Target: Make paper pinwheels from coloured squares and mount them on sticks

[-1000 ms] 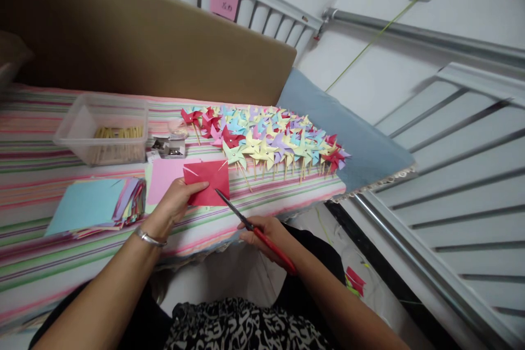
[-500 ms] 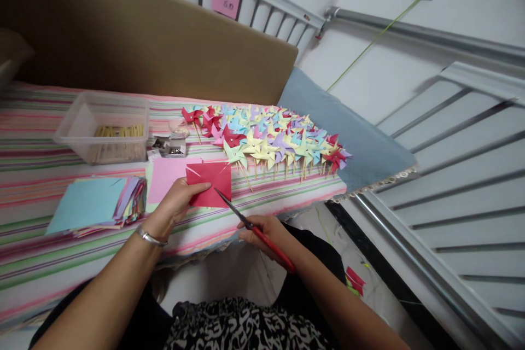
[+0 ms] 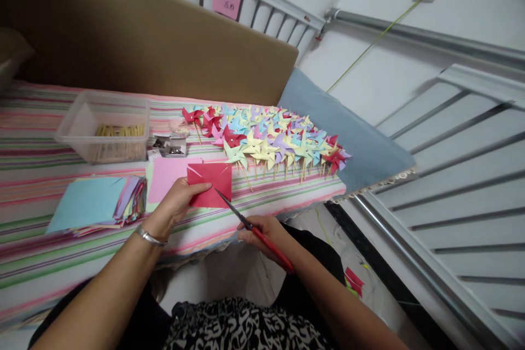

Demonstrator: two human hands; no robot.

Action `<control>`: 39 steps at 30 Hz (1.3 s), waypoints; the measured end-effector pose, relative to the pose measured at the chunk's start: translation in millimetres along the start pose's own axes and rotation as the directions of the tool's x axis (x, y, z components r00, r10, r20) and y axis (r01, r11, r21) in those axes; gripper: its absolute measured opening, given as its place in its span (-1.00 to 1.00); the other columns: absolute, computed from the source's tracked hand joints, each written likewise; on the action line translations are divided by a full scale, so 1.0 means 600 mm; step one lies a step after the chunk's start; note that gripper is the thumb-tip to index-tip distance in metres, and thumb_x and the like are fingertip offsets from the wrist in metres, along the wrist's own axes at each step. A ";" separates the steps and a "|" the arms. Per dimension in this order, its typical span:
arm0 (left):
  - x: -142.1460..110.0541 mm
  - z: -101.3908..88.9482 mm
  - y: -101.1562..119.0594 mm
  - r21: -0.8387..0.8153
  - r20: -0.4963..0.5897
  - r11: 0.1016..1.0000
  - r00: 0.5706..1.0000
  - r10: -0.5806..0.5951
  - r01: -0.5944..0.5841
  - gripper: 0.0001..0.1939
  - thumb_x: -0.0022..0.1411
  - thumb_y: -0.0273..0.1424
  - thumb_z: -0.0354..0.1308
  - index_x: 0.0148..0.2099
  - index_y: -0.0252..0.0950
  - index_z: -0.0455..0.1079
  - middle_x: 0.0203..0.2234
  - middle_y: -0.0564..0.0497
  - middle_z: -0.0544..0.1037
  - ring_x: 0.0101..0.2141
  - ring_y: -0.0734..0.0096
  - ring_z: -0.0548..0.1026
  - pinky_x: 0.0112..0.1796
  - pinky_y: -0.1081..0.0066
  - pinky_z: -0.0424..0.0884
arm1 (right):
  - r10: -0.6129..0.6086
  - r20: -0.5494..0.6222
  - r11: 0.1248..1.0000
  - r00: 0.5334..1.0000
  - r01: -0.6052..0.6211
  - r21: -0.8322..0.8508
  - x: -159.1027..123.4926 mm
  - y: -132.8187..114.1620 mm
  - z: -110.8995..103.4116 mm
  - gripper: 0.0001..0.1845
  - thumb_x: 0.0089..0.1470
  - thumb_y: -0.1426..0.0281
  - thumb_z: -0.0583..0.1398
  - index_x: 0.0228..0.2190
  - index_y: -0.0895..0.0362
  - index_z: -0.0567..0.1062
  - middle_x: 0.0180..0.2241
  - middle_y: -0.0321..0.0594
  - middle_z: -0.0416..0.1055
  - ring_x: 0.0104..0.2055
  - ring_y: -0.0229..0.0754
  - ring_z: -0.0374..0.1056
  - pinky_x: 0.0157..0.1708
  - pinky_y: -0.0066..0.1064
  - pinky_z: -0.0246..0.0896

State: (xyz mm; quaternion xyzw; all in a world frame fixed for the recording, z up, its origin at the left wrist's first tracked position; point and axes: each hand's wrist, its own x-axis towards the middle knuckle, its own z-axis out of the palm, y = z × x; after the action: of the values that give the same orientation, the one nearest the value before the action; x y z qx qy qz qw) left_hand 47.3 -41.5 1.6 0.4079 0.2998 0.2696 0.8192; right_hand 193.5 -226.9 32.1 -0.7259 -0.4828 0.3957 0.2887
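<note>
My left hand (image 3: 182, 197) pinches the left side of a red paper square (image 3: 211, 174), thumb on top. Slits run inward from the square's two upper corners. In my right hand (image 3: 266, 232) is a pair of scissors (image 3: 273, 250) with red handles, its dark blades pointing up and left over the lower right part of the red paper. The blades look closed together. Just behind the left hand lie pink paper sheets (image 3: 168, 175). A stack of coloured paper squares (image 3: 90, 202), light blue on top, sits to the left.
Many finished paper pinwheels (image 3: 266, 142) on sticks cover the back right of the striped cloth (image 3: 184, 235). A clear plastic bin (image 3: 77, 142) holds wooden sticks. Beside it is a small box of metal pins (image 3: 176, 151). A cardboard panel (image 3: 164, 38) stands behind; red scraps (image 3: 355, 281) lie below right.
Almost nothing differs. The red paper has shifted very slightly to the right in view, while both hands and the scissors keep nearly the same position.
</note>
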 end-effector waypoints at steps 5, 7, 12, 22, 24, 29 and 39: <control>0.002 0.000 -0.001 0.001 -0.017 1.000 1.000 -0.012 0.012 -0.65 -0.26 -0.41 0.45 -0.32 -0.38 0.54 -0.39 -0.13 0.62 -0.41 0.22 0.56 -0.31 0.35 0.47 | -0.005 0.033 0.996 0.999 0.008 -0.092 -0.003 -0.008 -0.006 -0.71 0.00 0.20 0.21 -0.32 0.16 0.51 -0.59 -0.35 0.30 -0.55 -0.30 0.20 -0.52 -0.49 0.07; 0.005 -0.005 -0.002 0.005 -0.040 1.000 0.999 -0.028 0.028 -0.67 -0.25 -0.41 0.44 -0.33 -0.37 0.54 -0.43 -0.11 0.62 -0.45 0.23 0.56 -0.35 0.34 0.48 | 0.001 0.091 0.992 0.996 0.011 -0.126 -0.010 -0.013 -0.014 -0.74 0.01 0.30 0.18 -0.24 0.15 0.48 -0.61 -0.37 0.29 -0.59 -0.30 0.20 -0.55 -0.49 0.06; 0.015 -0.024 -0.002 0.067 -0.051 0.996 0.997 -0.059 0.063 -0.72 -0.22 -0.37 0.42 -0.39 -0.38 0.52 -0.49 -0.12 0.60 -0.49 0.23 0.55 -0.39 0.35 0.46 | -0.084 0.168 0.965 0.982 0.122 -0.232 -0.039 -0.013 -0.051 -0.67 -0.10 0.57 0.09 -0.28 0.08 0.51 -0.45 -0.30 0.44 -0.42 -0.21 0.31 -0.40 -0.45 0.18; 0.002 -0.009 -0.015 0.241 0.219 0.964 0.961 -0.168 0.114 -0.78 -0.17 -0.42 0.39 -0.38 -0.38 0.55 -0.44 -0.15 0.61 -0.50 0.26 0.53 -0.41 0.39 0.43 | -0.207 -0.106 0.950 0.973 0.175 -0.257 -0.024 -0.037 -0.099 -0.55 0.00 0.47 0.16 -0.02 0.09 0.35 -0.12 -0.14 0.44 -0.14 -0.09 0.35 -0.14 -0.28 0.21; -0.003 -0.001 -0.023 0.277 0.277 0.954 0.941 -0.194 0.115 -0.77 -0.15 -0.42 0.38 -0.36 -0.38 0.55 -0.43 -0.16 0.61 -0.49 0.26 0.53 -0.40 0.39 0.43 | -0.259 -0.160 0.952 0.953 0.224 -0.210 0.004 -0.048 -0.086 -0.54 -0.01 0.41 0.20 -0.02 0.08 0.34 -0.12 -0.16 0.42 -0.14 -0.11 0.34 -0.14 -0.28 0.20; -0.010 0.009 -0.031 0.305 0.324 0.944 0.918 -0.227 0.126 -0.77 -0.15 -0.43 0.38 -0.34 -0.36 0.56 -0.41 -0.13 0.62 -0.47 0.27 0.54 -0.38 0.41 0.43 | -0.249 -0.125 0.965 0.960 0.234 -0.122 0.074 -0.055 -0.045 -0.56 -0.13 0.42 0.25 -0.13 0.10 0.38 -0.45 -0.37 0.32 -0.41 -0.25 0.25 -0.37 -0.44 0.15; 0.001 0.010 -0.017 -0.180 0.126 0.979 0.989 -0.077 0.099 -0.75 -0.02 -0.35 0.35 -0.26 -0.36 0.54 -0.38 -0.10 0.61 -0.46 0.39 0.52 -0.37 0.46 0.45 | -0.127 -0.418 0.908 0.899 0.276 0.317 0.105 -0.045 -0.014 -0.54 -0.12 0.38 0.18 -0.10 0.10 0.32 -0.50 -0.43 0.16 -0.60 -0.39 0.08 -0.60 -0.51 0.04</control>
State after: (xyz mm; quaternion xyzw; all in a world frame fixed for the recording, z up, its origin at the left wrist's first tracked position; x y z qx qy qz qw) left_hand 54.0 -49.3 -4.1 0.3310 0.2421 0.2352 0.8812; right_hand 202.0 -158.8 39.2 -0.6677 -0.4068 0.2948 0.5494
